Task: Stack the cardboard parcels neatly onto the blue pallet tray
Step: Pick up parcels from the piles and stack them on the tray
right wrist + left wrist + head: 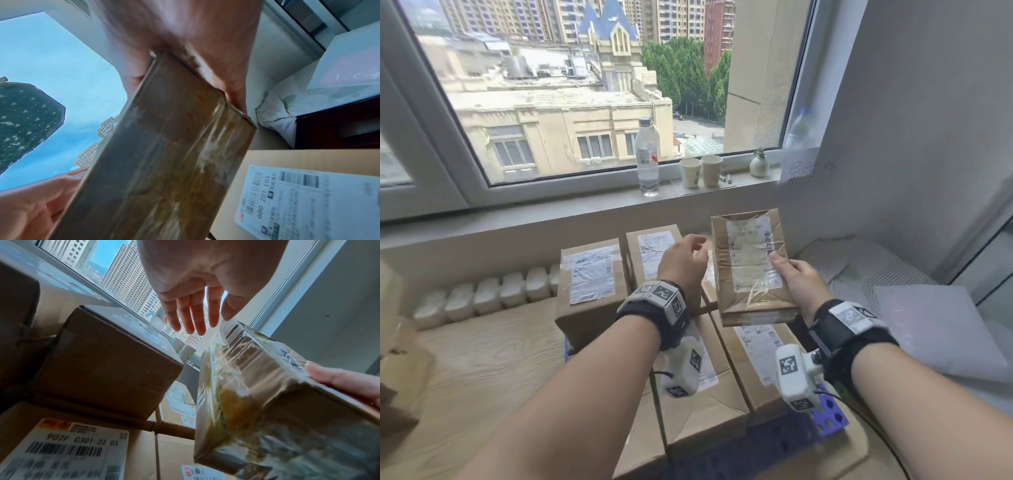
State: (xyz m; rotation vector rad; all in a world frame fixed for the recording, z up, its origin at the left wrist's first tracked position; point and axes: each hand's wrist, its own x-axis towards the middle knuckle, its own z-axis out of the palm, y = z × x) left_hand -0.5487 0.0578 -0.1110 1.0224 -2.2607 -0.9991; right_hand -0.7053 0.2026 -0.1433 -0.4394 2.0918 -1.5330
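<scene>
My right hand (796, 274) grips a flat, tape-wrapped cardboard parcel (750, 267) by its lower right corner, thumb on the label, and holds it tilted above the stack. The right wrist view shows the same parcel (164, 154) from below, with the right hand (185, 53) clamped on its end. My left hand (686, 251) hovers open just left of the parcel. Its straight fingers (193, 318) reach the parcel's (257, 394) top corner; contact is unclear. Several labelled parcels (592, 274) sit stacked below on the blue pallet tray (832, 416), of which only a corner shows.
A windowsill behind the stack carries a water bottle (648, 157), two paper cups (702, 171) and a small vase (758, 165). A radiator (482, 294) runs low on the left. White bedding (859, 267) and a white box (935, 325) lie to the right.
</scene>
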